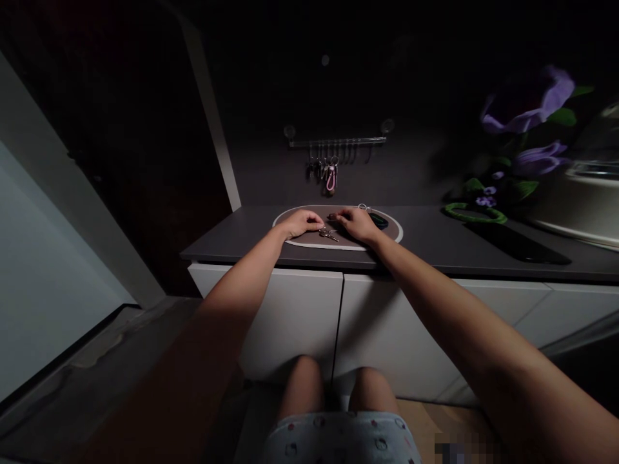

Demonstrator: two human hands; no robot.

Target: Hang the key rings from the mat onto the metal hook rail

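My left hand (302, 223) rests at the left part of an oval brown mat (304, 241) with a pale rim. Its thumb and forefinger pinch the end of a small bunch of metal keys (329, 236) lying on the mat. Opposite it, my right hand (356, 224) is closed, its fingertips together by a small dark item (332, 217) too dim to name. Beside the right wrist lies a black object with green edging (378, 221), partly covered by the hand. A thin metal ring (362, 207) shows behind it.
On the wall above, a clear rail (337, 142) with hooks carries several keys (319, 167) and a pink strap keychain (331, 178). To the right stand purple flowers (539, 161), a black flat slab (520, 243) and a large pale appliance (580, 200). White cabinet doors (290, 309) are below the grey counter (425, 248).
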